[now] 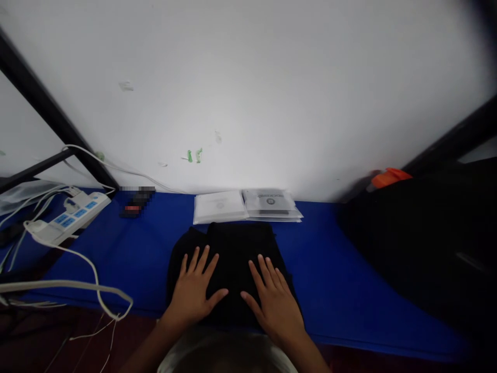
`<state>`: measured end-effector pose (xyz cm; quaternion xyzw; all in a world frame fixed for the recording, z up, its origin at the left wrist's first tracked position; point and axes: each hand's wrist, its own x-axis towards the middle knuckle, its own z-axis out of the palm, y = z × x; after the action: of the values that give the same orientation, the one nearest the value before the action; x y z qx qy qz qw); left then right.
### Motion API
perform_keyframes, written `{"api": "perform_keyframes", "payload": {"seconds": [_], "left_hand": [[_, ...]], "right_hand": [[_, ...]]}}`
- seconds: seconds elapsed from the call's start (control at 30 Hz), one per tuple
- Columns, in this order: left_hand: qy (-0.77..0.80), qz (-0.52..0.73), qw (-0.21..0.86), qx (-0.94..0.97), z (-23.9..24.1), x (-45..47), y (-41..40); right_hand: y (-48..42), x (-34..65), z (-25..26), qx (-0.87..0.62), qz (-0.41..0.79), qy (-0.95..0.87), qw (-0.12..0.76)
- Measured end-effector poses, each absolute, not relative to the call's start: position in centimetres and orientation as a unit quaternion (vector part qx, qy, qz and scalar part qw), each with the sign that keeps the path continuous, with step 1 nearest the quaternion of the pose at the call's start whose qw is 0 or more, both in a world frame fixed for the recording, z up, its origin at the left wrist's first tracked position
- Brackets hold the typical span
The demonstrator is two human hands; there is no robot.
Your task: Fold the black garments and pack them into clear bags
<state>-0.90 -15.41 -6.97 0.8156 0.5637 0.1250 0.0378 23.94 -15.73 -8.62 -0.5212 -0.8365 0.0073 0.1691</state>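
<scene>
White power strip [73, 220]: set at the left end, pale cables [95, 272] trailing from it over the front edge. Table [130, 248]: blue surface beneath all entries. Dark handheld object [137, 203]: near the wall, partly pixelated; kind not certain. Left hand [193, 291]: laid flat on the cloth, released, fingers spread, grasping nothing. White packet [219, 206]: by the wall, beyond the cloth. Black cloth [235, 254]: folded, at the near middle of the table, between and under both hands; left side rounded, bulging past the straighter upper panel. Grey printed packet [269, 203]: beside the white one. Right hand [278, 305]: likewise flat and released, fingers splayed. Black bulk [423, 238]: far right, detail lost in shadow.

Handling note, by judgement: the step appears to be smoothing. Even palm pressure, worked outward from the middle, suits it; the left bulge wants tucking square without dragging the upper layer.
</scene>
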Motion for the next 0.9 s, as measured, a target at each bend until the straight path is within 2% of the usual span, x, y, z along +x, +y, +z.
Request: {"api": "perform_keyframes", "payload": {"seconds": [0.23,0.33,0.47,0.6,0.77,0.9], "left_hand": [[0.575,0.108,0.015,0.811,-7.3,-0.4,-15.2],[0.572,0.105,0.006,0.813,-7.4,-0.5,-15.1],[0.572,0.105,0.009,0.814,-7.4,-0.7,-15.1],[0.570,0.114,0.014,0.813,-7.3,-1.2,-15.0],[0.566,0.133,0.012,0.814,-7.6,-2.4,-14.7],[0.565,0.200,0.012,0.800,-7.4,-1.9,-14.5]], "right_hand": [[-11.9,25.7,-5.5,-0.536,0.025,-0.824,0.185],[-6.2,27.7,-3.3,-0.529,-0.063,-0.818,0.217],[1.0,29.5,-2.3,-0.556,-0.159,-0.808,0.114],[4.5,30.0,-2.8,-0.572,-0.166,-0.798,0.089],[4.3,31.8,-0.6,-0.640,-0.199,-0.732,0.118],[0.0,31.1,2.0,-0.629,-0.244,-0.710,0.202]]}}
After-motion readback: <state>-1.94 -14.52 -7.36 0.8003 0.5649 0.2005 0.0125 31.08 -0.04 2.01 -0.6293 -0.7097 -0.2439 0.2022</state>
